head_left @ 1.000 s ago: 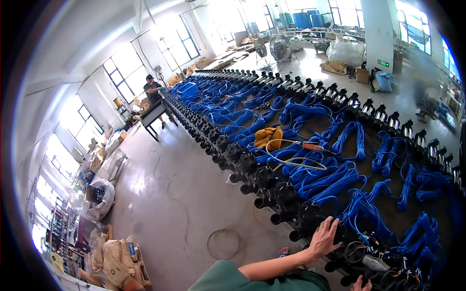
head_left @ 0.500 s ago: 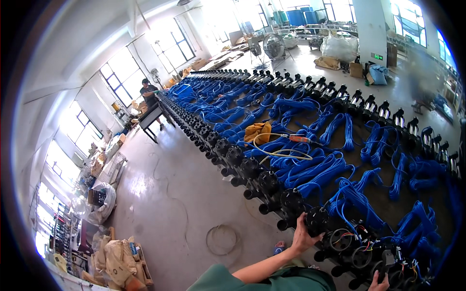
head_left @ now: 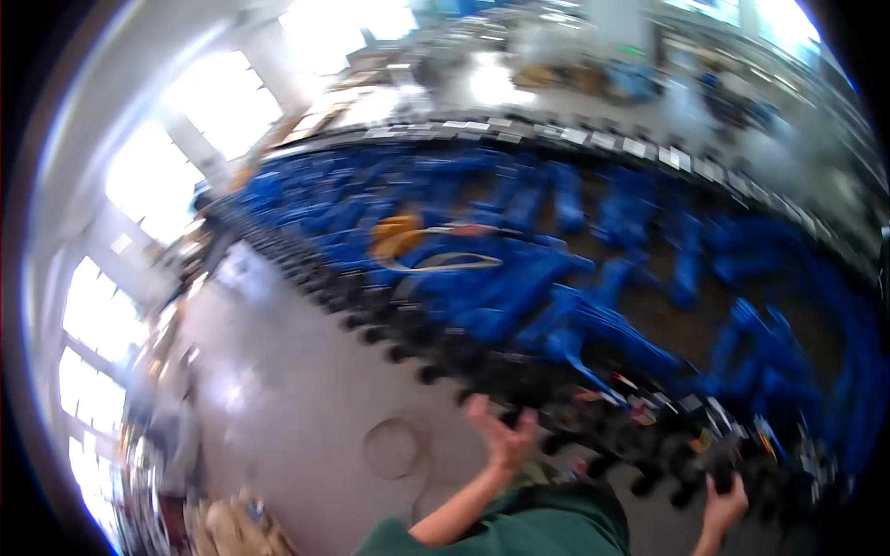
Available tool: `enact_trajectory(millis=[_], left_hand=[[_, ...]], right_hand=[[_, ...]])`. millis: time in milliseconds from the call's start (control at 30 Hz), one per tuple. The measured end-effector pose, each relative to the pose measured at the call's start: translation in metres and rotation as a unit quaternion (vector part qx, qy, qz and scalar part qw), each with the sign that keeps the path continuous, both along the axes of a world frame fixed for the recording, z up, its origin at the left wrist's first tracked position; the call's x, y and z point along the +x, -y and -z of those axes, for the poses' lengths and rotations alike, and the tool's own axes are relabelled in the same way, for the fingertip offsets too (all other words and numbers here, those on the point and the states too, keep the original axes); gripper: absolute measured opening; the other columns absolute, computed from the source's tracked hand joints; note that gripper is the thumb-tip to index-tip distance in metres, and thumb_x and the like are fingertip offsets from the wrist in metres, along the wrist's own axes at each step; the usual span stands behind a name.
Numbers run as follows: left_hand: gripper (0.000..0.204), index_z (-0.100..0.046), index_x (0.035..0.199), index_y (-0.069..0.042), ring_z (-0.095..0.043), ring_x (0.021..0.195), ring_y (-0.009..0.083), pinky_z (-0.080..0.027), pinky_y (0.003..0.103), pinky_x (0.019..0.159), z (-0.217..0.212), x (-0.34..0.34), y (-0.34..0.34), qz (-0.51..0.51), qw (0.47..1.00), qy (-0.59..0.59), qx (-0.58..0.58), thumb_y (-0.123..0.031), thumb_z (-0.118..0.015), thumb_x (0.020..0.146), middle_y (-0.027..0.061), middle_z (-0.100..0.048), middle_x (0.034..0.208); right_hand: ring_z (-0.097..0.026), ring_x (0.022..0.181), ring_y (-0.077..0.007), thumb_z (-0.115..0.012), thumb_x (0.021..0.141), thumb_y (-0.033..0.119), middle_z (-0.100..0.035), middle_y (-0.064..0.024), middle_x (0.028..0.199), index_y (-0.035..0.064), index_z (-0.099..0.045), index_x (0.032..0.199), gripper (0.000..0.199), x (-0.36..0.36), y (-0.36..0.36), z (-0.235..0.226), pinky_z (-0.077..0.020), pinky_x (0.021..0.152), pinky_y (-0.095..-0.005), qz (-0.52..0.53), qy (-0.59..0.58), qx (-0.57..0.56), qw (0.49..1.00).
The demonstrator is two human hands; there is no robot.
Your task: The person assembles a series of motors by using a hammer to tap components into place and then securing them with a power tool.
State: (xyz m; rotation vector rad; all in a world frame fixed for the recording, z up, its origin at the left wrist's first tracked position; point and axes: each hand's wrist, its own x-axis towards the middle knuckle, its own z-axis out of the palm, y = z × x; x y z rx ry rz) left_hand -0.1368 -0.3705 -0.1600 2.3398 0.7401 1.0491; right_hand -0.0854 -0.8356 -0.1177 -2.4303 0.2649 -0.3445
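The whole picture is smeared by motion. My left hand point(head_left: 503, 440) is at the near edge of the long row of black round fittings point(head_left: 431, 338), thumb and fingers spread, with nothing visible in it. Farther right, my right hand point(head_left: 725, 503) has its fingers up against a dark blocky part point(head_left: 722, 458) and seems to grip it; its exact kind is blurred. Between the hands, the fittings have short coloured wires point(head_left: 640, 405) sticking up. Behind them lie bundles of blue cable point(head_left: 593, 324) on the table.
An orange-yellow cloth point(head_left: 396, 236) and a pale looped hose point(head_left: 454, 263) lie on the cables. Metal-and-black units point(head_left: 603, 142) line the table's far edge. A coil point(head_left: 391, 448) is on the floor to the left, with brown sacks point(head_left: 232, 528) at the lower left.
The view has swung, so the scene shifts left and up and blurs. My left hand has come off the black round fitting, its fingers spreading. My right hand stays at the dark part.
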Motion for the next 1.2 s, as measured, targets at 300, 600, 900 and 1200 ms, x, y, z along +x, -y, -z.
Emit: enact_trajectory(millis=[300,600,900,1200], left_hand=[[0.028,-0.057,0.115,0.001,-0.053,0.115,0.0311,-0.046,0.042,0.099,-0.088,0.062,0.046,0.229,0.969,0.080,0.036,-0.006,-0.070,0.092,0.0183,-0.054,0.126],[0.031,-0.073,0.107,0.003,-0.075,0.089,0.0294,-0.057,0.039,0.083,-0.065,0.188,0.019,0.395,0.863,-0.299,-0.100,-0.026,-0.072,0.097,0.0190,-0.077,0.094],[0.097,-0.057,0.139,0.005,-0.069,0.117,0.0418,-0.054,0.045,0.101,-0.100,0.213,0.050,0.407,0.677,-0.597,0.142,-0.063,-0.086,0.076,0.0297,-0.070,0.125],[0.045,-0.074,0.083,0.000,-0.069,0.069,0.0295,-0.053,0.044,0.068,-0.138,0.278,0.017,0.509,0.753,-0.403,0.109,-0.044,-0.083,0.085,0.0169,-0.070,0.072]], right_hand=[[-0.074,0.076,-0.0351,-0.097,0.068,0.026,-0.076,-0.0132,0.082,0.0096,-0.077,0.095,0.037,0.006,0.057,-0.043,-0.0576,0.069,-0.0421,-0.004,-0.007,-0.086,0.996],[-0.073,0.075,-0.0288,-0.097,0.063,0.028,-0.075,-0.0076,0.083,0.0102,-0.076,0.090,0.039,0.024,0.092,-0.040,-0.0569,0.068,-0.0403,-0.150,-0.021,-0.123,0.981],[-0.065,0.097,-0.0301,-0.093,0.064,0.009,-0.068,-0.0071,0.096,0.0073,-0.071,0.094,0.038,0.031,0.115,-0.035,-0.0517,0.088,-0.0426,-0.132,0.005,-0.229,0.965],[-0.056,0.122,-0.0347,-0.085,0.077,0.009,-0.064,-0.0147,0.119,0.0063,-0.064,0.125,0.052,0.015,0.050,-0.094,-0.0447,0.106,-0.0468,-0.022,-0.013,-0.202,0.979]])
